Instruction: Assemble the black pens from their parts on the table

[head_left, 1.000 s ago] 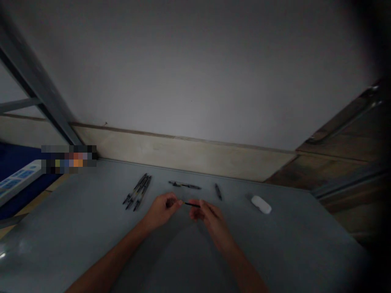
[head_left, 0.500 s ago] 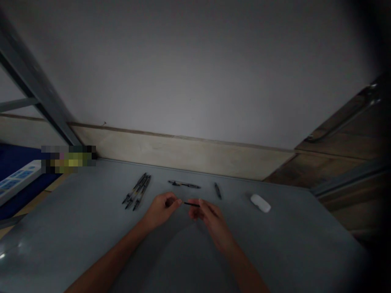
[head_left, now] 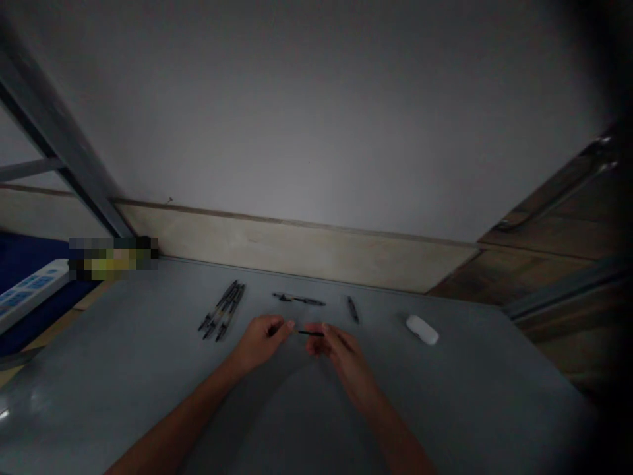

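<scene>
Between the thumb and fingers of my right hand [head_left: 340, 349] is a thin dark rod [head_left: 310, 334], pointing left. My left hand [head_left: 264, 338] is closed in a pinch just left of the rod's tip; anything between its fingertips is too small to make out. Beyond my left hand, three pens [head_left: 223, 310] lie side by side on the grey table [head_left: 123, 343]. Another pen [head_left: 299, 299] lies crosswise behind my hands, and a short dark pen part [head_left: 353, 309] rests to its right.
A white rounded object [head_left: 422, 330] sits on the right of the table. At far left, a white power strip [head_left: 34, 290] lies on a blue surface beside a blurred yellow patch. Behind the table rises a wall [head_left: 297, 244]; a metal post stands at left.
</scene>
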Tool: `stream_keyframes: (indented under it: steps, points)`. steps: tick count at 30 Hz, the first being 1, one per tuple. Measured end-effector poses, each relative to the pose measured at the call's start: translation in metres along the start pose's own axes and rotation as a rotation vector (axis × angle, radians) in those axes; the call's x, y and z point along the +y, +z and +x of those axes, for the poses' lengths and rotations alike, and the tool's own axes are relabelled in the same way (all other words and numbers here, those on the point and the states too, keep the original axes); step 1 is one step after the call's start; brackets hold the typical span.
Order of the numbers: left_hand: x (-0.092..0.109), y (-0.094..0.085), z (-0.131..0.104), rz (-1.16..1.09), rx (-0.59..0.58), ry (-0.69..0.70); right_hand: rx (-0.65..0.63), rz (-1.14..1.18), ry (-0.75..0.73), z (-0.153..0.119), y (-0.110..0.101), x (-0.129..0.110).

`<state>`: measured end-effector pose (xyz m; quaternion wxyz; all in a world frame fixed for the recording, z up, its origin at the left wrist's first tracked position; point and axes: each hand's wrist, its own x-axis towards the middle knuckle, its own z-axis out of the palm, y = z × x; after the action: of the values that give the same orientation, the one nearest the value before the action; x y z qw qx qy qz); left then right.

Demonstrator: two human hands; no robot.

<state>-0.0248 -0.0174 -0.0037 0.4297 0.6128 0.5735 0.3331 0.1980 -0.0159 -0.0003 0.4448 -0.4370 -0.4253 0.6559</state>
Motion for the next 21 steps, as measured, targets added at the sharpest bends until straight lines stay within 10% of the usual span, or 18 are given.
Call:
stream_keyframes:
  steps: [21]
  points:
    - [0.0002, 0.0015, -0.0004, -0.024, 0.035, -0.002, -0.01, 0.009, -0.014, 0.0007, -0.0024, -0.0004]
